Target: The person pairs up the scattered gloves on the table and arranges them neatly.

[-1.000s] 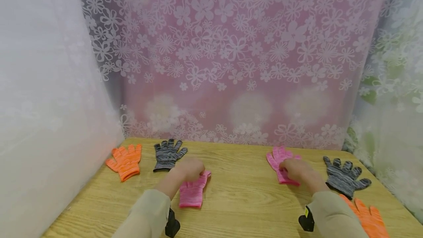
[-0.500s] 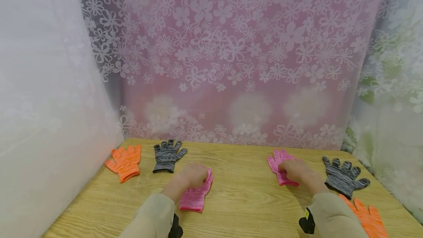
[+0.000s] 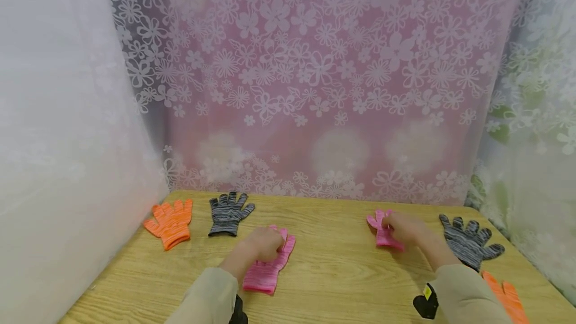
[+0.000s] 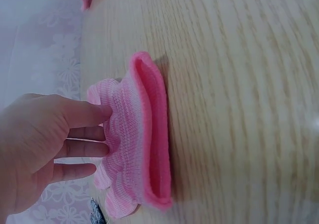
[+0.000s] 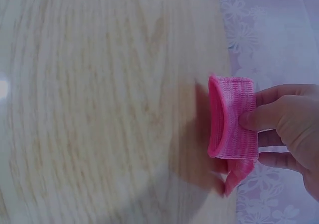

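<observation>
My left hand (image 3: 263, 245) reaches over a pink knitted glove (image 3: 262, 277) left of the table's middle and grips it near its finger end. In the left wrist view the thumb presses on the wrinkled pink knit, and the cuff gapes open. At the right, my right hand (image 3: 405, 230) pinches a second pink glove (image 5: 240, 117) between thumb and fingers. This glove's cuff stands up from the tabletop in the right wrist view, with a shadow beside it and its loose fingers hanging below.
An orange glove (image 3: 172, 226) and a grey-black glove (image 3: 227, 216) lie flat at the back left. Another grey-black glove (image 3: 470, 239) and an orange glove (image 3: 510, 296), partly behind the sleeve, lie at the right. Flowered curtains (image 3: 319, 89) border the wooden table (image 3: 333, 264).
My right hand has drawn its pink glove together and raised it slightly. My left hand has shifted a little right and nearer, and its glove now lies more slanted.
</observation>
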{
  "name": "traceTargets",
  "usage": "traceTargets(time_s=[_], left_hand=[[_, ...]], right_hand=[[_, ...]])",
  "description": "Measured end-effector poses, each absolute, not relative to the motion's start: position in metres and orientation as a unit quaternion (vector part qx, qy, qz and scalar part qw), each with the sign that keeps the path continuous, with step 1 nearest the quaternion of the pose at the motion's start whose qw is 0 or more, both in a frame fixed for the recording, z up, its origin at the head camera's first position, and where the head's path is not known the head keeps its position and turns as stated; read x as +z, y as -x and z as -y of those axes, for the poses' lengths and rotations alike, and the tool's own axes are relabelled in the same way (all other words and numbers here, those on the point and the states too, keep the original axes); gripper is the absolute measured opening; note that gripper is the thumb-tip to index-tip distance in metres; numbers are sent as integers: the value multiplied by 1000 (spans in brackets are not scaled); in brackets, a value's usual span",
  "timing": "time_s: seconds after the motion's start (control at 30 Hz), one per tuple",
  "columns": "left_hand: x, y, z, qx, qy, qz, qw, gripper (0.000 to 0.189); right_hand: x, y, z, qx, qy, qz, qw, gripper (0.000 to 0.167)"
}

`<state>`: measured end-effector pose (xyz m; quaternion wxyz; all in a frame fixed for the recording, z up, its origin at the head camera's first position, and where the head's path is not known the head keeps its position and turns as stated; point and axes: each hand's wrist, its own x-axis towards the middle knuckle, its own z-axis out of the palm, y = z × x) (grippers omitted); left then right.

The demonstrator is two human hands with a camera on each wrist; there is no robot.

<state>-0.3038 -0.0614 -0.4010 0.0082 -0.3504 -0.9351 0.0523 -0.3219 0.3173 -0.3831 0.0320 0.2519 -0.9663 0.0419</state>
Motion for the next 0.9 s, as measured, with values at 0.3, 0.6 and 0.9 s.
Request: traceTargets(time_s=[0.3,0.6,0.9], left_hand=[[-401,299,58,61,335,940,33,24],[-403,302,83,-8,352,935,43,1],[-398,290,132,-14,353,933,71,9]], right_hand=[[-353,317,-305,78,-279,953,85,11],[-339,305,-277,71,-305,943,108,12],[-340,297,-246,71,-314,938,128,13]])
